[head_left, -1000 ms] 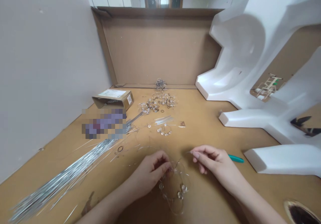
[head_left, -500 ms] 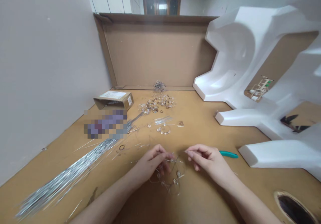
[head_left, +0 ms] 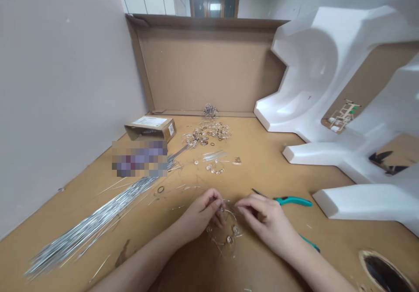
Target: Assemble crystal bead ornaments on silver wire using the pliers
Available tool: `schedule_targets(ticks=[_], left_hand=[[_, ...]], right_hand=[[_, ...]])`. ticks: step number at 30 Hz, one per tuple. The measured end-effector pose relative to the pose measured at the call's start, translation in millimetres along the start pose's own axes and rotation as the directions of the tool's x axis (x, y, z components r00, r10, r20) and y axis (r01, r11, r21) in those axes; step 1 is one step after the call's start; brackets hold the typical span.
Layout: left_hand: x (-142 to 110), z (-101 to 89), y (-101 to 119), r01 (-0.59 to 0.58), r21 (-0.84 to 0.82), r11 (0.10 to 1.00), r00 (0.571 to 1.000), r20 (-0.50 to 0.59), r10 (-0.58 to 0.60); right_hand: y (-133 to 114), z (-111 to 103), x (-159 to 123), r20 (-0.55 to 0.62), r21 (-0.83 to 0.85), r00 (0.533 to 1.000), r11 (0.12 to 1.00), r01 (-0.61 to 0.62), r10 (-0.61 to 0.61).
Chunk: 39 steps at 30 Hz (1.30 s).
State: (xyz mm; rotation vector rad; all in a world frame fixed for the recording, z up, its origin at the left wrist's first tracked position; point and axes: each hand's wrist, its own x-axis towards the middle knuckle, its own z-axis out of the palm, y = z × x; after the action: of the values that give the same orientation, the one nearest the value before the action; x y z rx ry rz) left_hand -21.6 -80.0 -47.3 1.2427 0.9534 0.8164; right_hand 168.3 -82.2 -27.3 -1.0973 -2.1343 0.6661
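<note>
My left hand [head_left: 209, 211] pinches the top of a thin wire ring [head_left: 231, 215] with clear beads [head_left: 228, 239] strung around it. The ring hangs just below and to the right of those fingers, over the table. My right hand [head_left: 262, 211] is beside it, thumb and forefinger pinched at a faint wire end close to the ring's upper right. What lies exactly between these fingertips is too fine to see well. Under and behind my right hand lie pliers with teal handles [head_left: 296, 201], partly covered by it.
A long bundle of silvery wires [head_left: 108, 215] stretches along the left. Farther back are a small cardboard box [head_left: 157, 128], a pile of beaded wire pieces [head_left: 219, 130], short wires [head_left: 214, 155] and a small beaded ring [head_left: 215, 167]. White foam packing [head_left: 356, 200] stands at right, near a round hole [head_left: 381, 270].
My right hand has moved slightly left and lower, closer to the wire ring, and has turned palm-down. More of the pliers shows now. The left hand keeps hold of the ring.
</note>
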Motion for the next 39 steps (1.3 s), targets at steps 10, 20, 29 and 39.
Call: schedule_targets(ticks=[10,20,29,39], left_hand=[[-6,-2.0,9,-0.049,0.282,0.958,0.998,-0.034,0.061],[-20,8.8,24,-0.293,0.78,0.553,0.877,-0.01,0.48],[-18,14.4,25,-0.189,0.72,0.668,0.954,-0.026,0.298],[-15,8.2,19,-0.118,0.709,0.695,0.97,-0.068,0.234]], right_hand=[[2,-1,4,0.057,0.161,0.975,0.961,-0.222,0.216],[0,2,8,0.17,0.383,0.935,0.853,-0.355,0.312],[1,10,7,0.188,0.423,0.949,0.851,-0.312,0.254],[2,14,9,0.192,0.329,0.944,0.889,-0.32,0.269]])
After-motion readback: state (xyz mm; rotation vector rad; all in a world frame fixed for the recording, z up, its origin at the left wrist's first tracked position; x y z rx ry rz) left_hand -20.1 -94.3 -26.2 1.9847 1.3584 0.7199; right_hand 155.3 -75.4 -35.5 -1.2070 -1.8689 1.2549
